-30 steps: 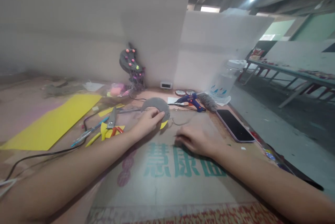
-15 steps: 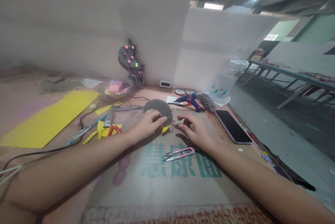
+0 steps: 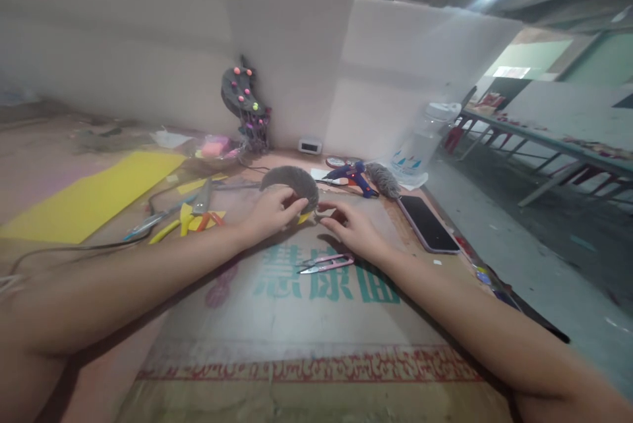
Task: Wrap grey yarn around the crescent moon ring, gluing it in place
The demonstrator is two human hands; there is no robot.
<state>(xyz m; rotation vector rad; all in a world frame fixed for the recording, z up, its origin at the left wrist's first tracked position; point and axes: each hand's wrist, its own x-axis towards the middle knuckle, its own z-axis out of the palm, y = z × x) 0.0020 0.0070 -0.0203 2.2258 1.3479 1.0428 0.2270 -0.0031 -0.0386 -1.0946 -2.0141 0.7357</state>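
Feed from my end: left hand (image 3: 271,213) has the fuzzy grey crescent (image 3: 291,178), pinched between thumb and fingers, thumb on top. Crescent sits around mid-worktop (image 3: 113,370), nearer the back edge, over the rear part of a cardboard sheet (image 3: 297,331) with green printed characters. Its horns point down, toward the front edge; a scrap of yellow (image 3: 303,218) shows below the right horn.

Right hand (image 3: 353,228) is just beside that horn, thumb and index bent, tips close together. Something thin, maybe thread or wire, is right there; too blurred, I can't tell if it's pinched.

Pink-handled thread snips (image 3: 326,264) lie on the cardboard in front of both hands, blades toward the left edge. Left of the crescent I get yellow- and red-handled tools (image 3: 202,197), then a big yellow sheet (image 3: 103,196) stretching toward the worktop's left edge.

Back edge: beaded grey crescent ornament (image 3: 242,90) upright by the wall, small white box with dark display (image 3: 310,146), blue glue gun (image 3: 353,177) with a red light, grey fluffy roll (image 3: 382,180) beside it. Clear plastic bottle (image 3: 418,146), white lid, stands at the back right corner. Phone (image 3: 428,224), dark screen up, lies along the right edge.
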